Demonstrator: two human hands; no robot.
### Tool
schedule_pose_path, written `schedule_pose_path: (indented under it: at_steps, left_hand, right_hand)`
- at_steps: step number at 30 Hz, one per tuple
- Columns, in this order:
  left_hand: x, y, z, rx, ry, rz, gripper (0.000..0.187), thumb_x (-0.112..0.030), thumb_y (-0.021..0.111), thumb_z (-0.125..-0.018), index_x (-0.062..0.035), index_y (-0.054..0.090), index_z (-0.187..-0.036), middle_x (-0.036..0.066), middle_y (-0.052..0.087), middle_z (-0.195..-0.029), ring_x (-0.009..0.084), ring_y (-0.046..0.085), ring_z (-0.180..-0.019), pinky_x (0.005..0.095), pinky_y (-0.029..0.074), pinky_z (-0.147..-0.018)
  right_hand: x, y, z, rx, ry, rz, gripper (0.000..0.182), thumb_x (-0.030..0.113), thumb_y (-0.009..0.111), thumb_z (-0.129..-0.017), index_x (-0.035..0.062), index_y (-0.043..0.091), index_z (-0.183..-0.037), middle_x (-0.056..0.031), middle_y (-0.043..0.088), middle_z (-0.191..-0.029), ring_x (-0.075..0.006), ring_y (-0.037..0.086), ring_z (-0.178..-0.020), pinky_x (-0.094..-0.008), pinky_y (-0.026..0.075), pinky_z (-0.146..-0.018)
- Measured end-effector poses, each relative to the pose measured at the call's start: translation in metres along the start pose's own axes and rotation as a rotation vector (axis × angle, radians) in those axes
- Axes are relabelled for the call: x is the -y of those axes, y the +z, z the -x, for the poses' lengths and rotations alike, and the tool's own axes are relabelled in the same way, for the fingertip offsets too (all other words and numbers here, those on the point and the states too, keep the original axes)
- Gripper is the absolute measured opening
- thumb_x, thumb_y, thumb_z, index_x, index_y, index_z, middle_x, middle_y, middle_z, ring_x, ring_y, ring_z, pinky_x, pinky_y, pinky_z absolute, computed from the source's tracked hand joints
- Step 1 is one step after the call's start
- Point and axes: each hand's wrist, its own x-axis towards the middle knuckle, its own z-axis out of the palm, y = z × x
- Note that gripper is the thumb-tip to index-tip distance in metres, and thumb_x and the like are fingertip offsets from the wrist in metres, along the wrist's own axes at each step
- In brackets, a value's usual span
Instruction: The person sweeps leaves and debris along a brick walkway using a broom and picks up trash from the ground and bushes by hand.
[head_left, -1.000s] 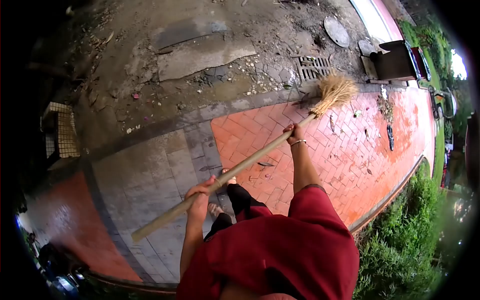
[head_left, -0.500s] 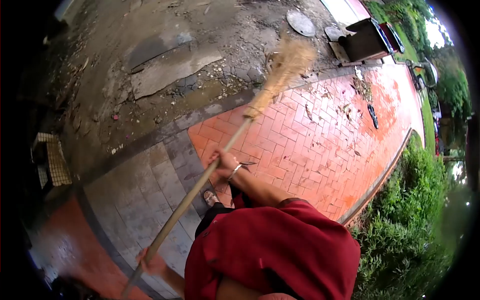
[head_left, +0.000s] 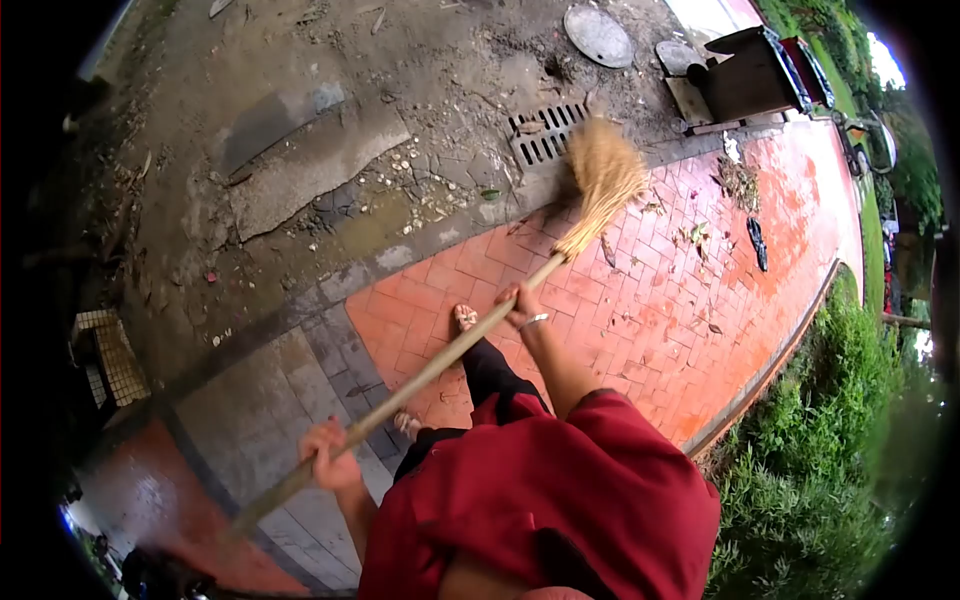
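A long-handled straw broom slants across the head view, its bristles blurred by motion at the corner of a slotted drain grate. My right hand, with a silvery bracelet at the wrist, is wrapped round the pale handle just below the bristles. Further down the handle, my left hand grips it, its fingers partly blurred. The handle's lower end fades toward the bottom left. Around the bristles lie dry leaves on red paving.
Dark wheeled bins stand at the upper right, near a round metal cover. A broken slab lies in muddy ground. A black scrap is on the paving. Green shrubs border the right side behind a low curb.
The bristles have swung down and right, uncovering the drain grate. My right hand has moved up and right, my left hand up with the handle. One foot has stepped forward.
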Motion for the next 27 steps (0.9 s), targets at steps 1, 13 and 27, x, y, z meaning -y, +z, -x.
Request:
schedule_pose_path:
  at_steps: [1,13,27]
  left_hand:
    - [0.009,0.016,-0.005,-0.049,-0.099,0.052,0.006,-0.012,0.045,-0.071,-0.0063,0.042,-0.069,0.009,0.048,-0.065,0.0229,0.048,-0.064,0.0444,0.04,-0.076]
    - [-0.13,-0.078,-0.013,-0.135,0.373,0.188,0.018,-0.014,0.047,-0.072,-0.0108,0.035,-0.059,0.003,0.034,-0.059,0.0165,0.035,-0.054,0.0322,0.034,-0.055]
    - [-0.031,0.027,-0.053,-0.088,0.333,-0.001,0.007,-0.009,0.048,-0.077,-0.0035,0.051,-0.074,0.007,0.045,-0.069,0.0172,0.045,-0.057,0.0303,0.046,-0.052]
  right_hand:
    - [0.021,0.01,-0.005,-0.023,-0.059,0.008,0.024,0.008,0.048,-0.08,0.01,0.035,-0.06,0.0006,0.034,-0.051,-0.012,0.032,-0.043,-0.025,0.038,-0.044]
    - [-0.007,0.104,0.041,0.282,0.315,-0.109,0.017,0.017,0.054,-0.08,0.0065,0.046,-0.069,-0.0067,0.048,-0.066,-0.0217,0.05,-0.066,-0.0369,0.044,-0.07]
    - [0.04,0.024,-0.071,-0.226,0.083,0.243,0.011,0.012,0.044,-0.083,0.0041,0.049,-0.077,-0.0122,0.047,-0.065,-0.03,0.053,-0.061,-0.0431,0.049,-0.061]
